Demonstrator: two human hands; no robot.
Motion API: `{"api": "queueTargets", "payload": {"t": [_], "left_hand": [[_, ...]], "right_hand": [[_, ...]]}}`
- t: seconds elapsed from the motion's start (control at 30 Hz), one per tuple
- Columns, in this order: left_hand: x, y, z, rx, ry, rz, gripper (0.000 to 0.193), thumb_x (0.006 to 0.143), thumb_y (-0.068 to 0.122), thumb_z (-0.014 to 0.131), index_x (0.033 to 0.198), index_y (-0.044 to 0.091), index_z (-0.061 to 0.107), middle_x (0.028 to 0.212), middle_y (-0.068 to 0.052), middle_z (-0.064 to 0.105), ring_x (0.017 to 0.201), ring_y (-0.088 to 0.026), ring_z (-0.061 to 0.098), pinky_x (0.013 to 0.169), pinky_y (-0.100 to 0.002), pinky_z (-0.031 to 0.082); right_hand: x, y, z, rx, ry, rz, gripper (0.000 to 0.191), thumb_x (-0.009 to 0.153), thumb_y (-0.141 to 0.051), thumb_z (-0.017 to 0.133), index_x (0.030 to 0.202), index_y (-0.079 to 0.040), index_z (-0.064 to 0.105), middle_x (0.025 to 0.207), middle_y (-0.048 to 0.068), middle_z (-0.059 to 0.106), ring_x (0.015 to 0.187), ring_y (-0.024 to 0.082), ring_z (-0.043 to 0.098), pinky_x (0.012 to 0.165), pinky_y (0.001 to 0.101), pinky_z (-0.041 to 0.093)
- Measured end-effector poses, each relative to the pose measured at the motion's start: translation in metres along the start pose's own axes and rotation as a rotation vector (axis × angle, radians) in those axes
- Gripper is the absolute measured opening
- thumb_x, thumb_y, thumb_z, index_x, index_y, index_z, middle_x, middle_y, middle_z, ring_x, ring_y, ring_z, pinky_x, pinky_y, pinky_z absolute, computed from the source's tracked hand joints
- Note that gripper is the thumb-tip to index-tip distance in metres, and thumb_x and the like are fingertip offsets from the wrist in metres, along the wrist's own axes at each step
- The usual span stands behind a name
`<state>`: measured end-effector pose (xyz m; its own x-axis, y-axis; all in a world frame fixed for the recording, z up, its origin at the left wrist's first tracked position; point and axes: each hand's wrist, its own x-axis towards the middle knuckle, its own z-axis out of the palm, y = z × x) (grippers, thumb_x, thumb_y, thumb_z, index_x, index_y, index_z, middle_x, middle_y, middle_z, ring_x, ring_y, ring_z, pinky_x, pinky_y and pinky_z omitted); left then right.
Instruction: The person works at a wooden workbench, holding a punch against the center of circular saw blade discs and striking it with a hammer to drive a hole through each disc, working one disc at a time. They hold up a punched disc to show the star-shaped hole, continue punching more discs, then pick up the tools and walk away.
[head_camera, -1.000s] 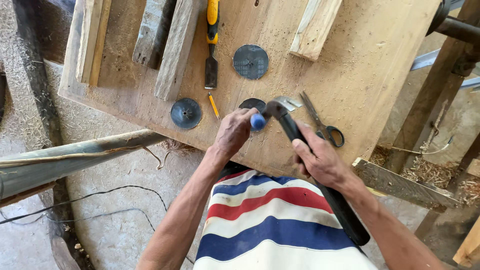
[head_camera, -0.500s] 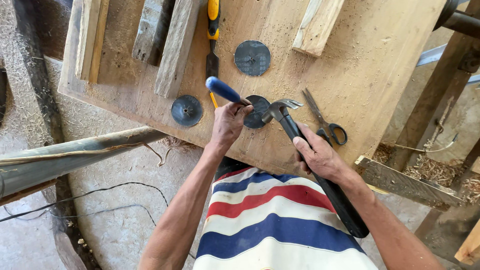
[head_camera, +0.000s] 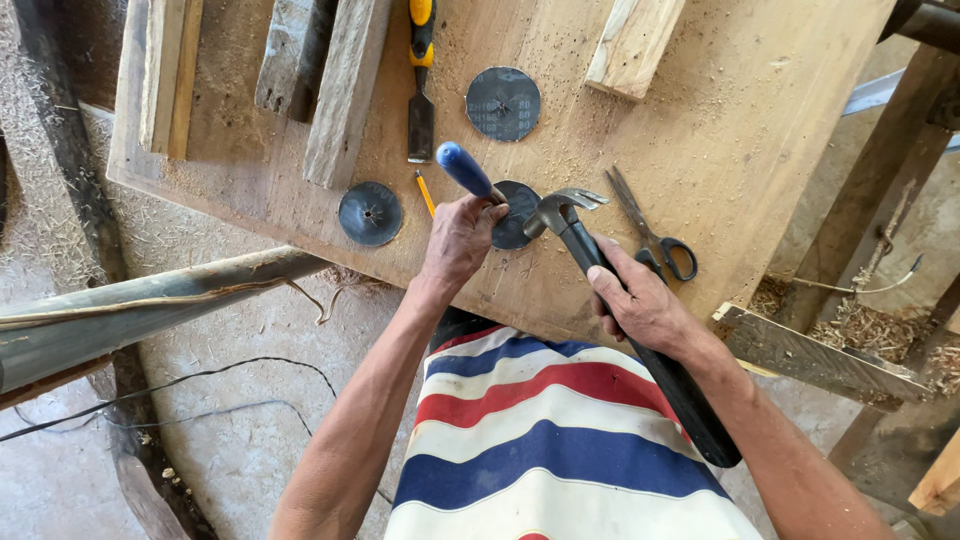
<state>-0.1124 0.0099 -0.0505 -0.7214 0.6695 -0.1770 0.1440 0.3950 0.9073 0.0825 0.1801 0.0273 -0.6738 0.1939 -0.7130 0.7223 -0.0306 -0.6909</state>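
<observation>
Sawdust covers the wooden counter (head_camera: 700, 150), and we work right at its near edge, which runs slantwise just above our striped shirt (head_camera: 560, 440). Our left hand (head_camera: 460, 240) is clenched around a blue-handled tool (head_camera: 462, 170), whose handle sticks up and away while its tip meets a dark sanding disc (head_camera: 515, 215) lying close to that edge. Our right hand (head_camera: 645, 305) grips the black shaft of a claw hammer (head_camera: 565, 215), its steel head resting just beside the disc, the shaft running back past the counter edge over our lap. Little free room remains near the hands: scissors (head_camera: 655, 235) lie just right of the hammer, a second disc (head_camera: 370, 213) sits to the left, a third disc (head_camera: 503, 103) further in. A yellow-handled chisel (head_camera: 421, 90) and wooden offcuts (head_camera: 345, 90) crowd the far part.
</observation>
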Motion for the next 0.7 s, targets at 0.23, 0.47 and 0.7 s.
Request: {"api": "queueTargets", "payload": {"t": [0.23, 0.47, 0.7], "left_hand": [[0.001, -0.008, 0.002, 0.253, -0.008, 0.285, 0.013, 0.093, 0.006, 0.07, 0.106, 0.004, 0.069, 0.082, -0.02, 0.07, 0.076, -0.038, 0.07, 0.067, -0.046, 0.053], [-0.002, -0.016, 0.006, 0.367, -0.029, 0.368, 0.019, 0.09, 0.003, 0.067, 0.109, 0.007, 0.067, 0.084, -0.019, 0.068, 0.081, -0.04, 0.069, 0.07, -0.051, 0.053], [0.001, -0.02, 0.008, 0.348, 0.019, 0.393, 0.011, 0.093, 0.008, 0.07, 0.104, 0.005, 0.067, 0.089, -0.021, 0.069, 0.08, -0.042, 0.068, 0.066, -0.05, 0.053]], "right_hand": [[-0.011, -0.017, 0.003, -0.008, 0.053, -0.063, 0.06, 0.1, -0.026, 0.051, 0.158, -0.017, 0.039, 0.068, 0.004, 0.057, 0.052, 0.011, 0.057, 0.048, 0.0291, 0.051], [-0.064, -0.082, -0.012, -0.546, 0.397, -0.572, 0.062, 0.099, -0.028, 0.063, 0.156, -0.02, 0.042, 0.082, 0.009, 0.063, 0.051, 0.014, 0.055, 0.046, 0.0288, 0.049], [-0.055, -0.124, -0.015, -1.004, 0.266, -0.523, 0.068, 0.095, -0.027, 0.066, 0.157, -0.034, 0.042, 0.078, 0.009, 0.055, 0.051, 0.017, 0.055, 0.043, 0.033, 0.053]]}}
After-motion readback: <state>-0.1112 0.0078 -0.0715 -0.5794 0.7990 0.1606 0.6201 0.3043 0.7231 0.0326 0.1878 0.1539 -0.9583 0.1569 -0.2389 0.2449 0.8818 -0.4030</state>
